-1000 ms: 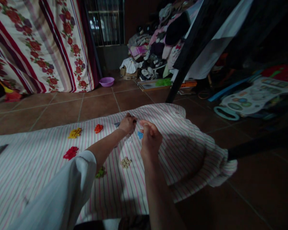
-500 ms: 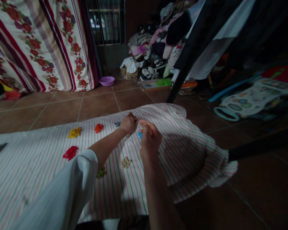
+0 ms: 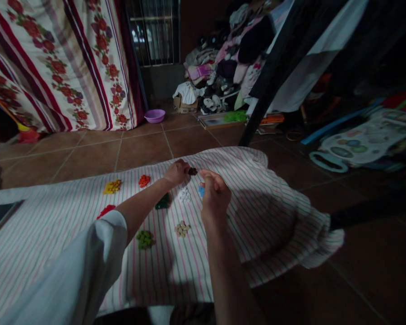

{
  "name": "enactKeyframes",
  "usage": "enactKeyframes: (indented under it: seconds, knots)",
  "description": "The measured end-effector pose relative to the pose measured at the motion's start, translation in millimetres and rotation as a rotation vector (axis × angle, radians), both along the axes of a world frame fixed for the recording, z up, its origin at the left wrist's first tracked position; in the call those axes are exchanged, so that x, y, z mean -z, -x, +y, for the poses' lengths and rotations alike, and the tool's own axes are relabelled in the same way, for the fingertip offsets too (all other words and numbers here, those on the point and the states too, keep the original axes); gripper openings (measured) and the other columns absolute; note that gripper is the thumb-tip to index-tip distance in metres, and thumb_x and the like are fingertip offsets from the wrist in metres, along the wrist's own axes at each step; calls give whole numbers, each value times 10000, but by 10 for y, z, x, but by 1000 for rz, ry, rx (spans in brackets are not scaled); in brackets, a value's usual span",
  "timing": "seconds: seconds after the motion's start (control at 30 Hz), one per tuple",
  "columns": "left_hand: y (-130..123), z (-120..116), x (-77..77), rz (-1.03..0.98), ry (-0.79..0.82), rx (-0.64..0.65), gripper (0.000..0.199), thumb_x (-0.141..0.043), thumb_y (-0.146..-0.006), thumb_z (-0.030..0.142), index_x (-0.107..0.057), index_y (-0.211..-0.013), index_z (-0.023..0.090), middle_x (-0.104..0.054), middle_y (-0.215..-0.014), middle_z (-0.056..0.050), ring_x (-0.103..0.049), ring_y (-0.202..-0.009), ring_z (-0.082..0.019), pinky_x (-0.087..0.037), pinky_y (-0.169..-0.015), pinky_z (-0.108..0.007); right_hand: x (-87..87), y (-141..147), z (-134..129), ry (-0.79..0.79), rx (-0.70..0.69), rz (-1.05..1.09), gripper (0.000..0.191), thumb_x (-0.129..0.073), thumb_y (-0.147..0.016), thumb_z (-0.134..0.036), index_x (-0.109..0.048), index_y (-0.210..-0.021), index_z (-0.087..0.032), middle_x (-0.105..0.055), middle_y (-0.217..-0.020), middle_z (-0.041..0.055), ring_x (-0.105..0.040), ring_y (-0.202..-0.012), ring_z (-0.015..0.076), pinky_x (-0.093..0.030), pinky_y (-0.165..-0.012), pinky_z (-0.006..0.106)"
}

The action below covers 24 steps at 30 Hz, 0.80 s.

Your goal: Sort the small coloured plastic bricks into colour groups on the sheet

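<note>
My left hand (image 3: pixel 177 173) is low over the striped cloth, fingers curled down, just left of a small dark brown pile (image 3: pixel 192 171). What its fingertips hold, if anything, is hidden. My right hand (image 3: pixel 216 192) is closed in a pinch right of that pile, with a light blue pile (image 3: pixel 201 191) partly behind it; I cannot make out what it grips. Between my forearms lie small white pieces (image 3: pixel 184 195), a dark green pile (image 3: pixel 162 201) and beige pieces (image 3: pixel 182 229). A light green pile (image 3: pixel 144 239) sits nearer me.
Orange (image 3: pixel 144 181), yellow (image 3: pixel 111 186) and partly covered red pieces (image 3: pixel 105 211) lie left of my arm on the striped cloth (image 3: pixel 64 225). A dark flat device (image 3: pixel 2 217) rests at the left edge. Beyond are a purple basin (image 3: pixel 154 116) and a dark slanted post (image 3: pixel 262 99).
My left hand has shifted left from the dark brown pile, uncovering it, and now covers the spot of the grey-blue pieces. The dark green pile shows now. My right hand keeps its pinch.
</note>
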<state>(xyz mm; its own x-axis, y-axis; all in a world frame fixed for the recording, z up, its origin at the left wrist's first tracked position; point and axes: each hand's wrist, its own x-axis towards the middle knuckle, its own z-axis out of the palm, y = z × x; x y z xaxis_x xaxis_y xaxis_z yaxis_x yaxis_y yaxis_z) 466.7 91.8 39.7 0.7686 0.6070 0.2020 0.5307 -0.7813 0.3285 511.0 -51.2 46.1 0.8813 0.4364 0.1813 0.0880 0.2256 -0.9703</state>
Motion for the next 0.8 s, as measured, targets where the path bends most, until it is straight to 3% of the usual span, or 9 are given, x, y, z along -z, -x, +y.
enactKeyframes:
  seconds: [0.3,0.5,0.63,0.8]
  knots:
    - [331,-31,-230,6,-45,-22,241,-489,-844,126,-706,-935,181,-680,-1005,-63,-634,-935,-147,-487,-892,-260,-30,26,-9,47,-9,-19,318,-514,-798,-406,-706,-917,-183,-740,-936,63,-668,-897,207,-519,-739,312]
    - [865,-99,-408,-7,-105,-59,264,-487,-799,46,-708,-882,164,-690,-968,-72,-615,-999,-181,-460,-995,-348,-68,83,-5,-39,-22,0,292,-555,-762,-411,-695,-845,-169,-737,-882,71,-672,-875,209,-517,-744,320]
    - [1406,-475,-423,-137,-147,-31,253,-480,-826,77,-694,-937,155,-662,-1043,-102,-598,-1018,-196,-519,-905,-357,-25,112,41,-63,-37,-7,276,-567,-747,-401,-690,-822,-165,-734,-860,70,-673,-865,210,-514,-763,334]
    - [2081,-1265,-372,-237,-172,35,279,-423,-891,126,-659,-1032,170,-623,-1136,-114,-584,-1055,-187,-547,-853,-331,39,162,73,14,-105,-119,319,-535,-777,-434,-701,-854,-171,-739,-878,73,-671,-885,220,-518,-788,357]
